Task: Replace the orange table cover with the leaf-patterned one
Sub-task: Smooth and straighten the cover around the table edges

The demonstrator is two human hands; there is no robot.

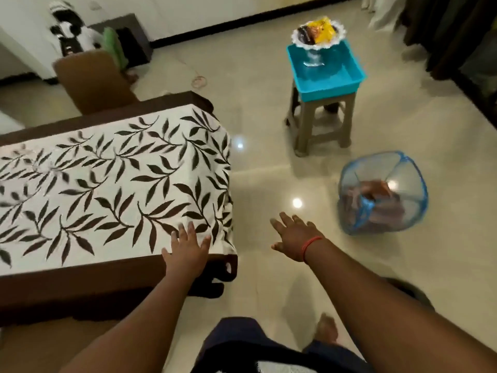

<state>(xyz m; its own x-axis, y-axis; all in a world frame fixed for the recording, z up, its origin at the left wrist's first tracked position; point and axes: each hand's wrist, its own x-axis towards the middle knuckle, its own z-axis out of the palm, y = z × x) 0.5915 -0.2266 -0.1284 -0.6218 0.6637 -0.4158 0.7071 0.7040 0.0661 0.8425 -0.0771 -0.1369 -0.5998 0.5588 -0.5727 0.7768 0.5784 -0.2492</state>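
The leaf-patterned cover, white with dark leaves, lies spread over the dark wooden table at the left, its right end hanging over the edge. My left hand rests flat with straight fingers on the cover's near right corner. Out over the floor to the right of the table, my right hand hovers with spread fingers and holds nothing. An orange-brown cloth sits inside a blue mesh basket on the floor at the right.
A brown stool beyond the basket carries a turquoise tray with a glass bowl of packets. A brown chair stands behind the table. My bare foot is on the glossy tiled floor.
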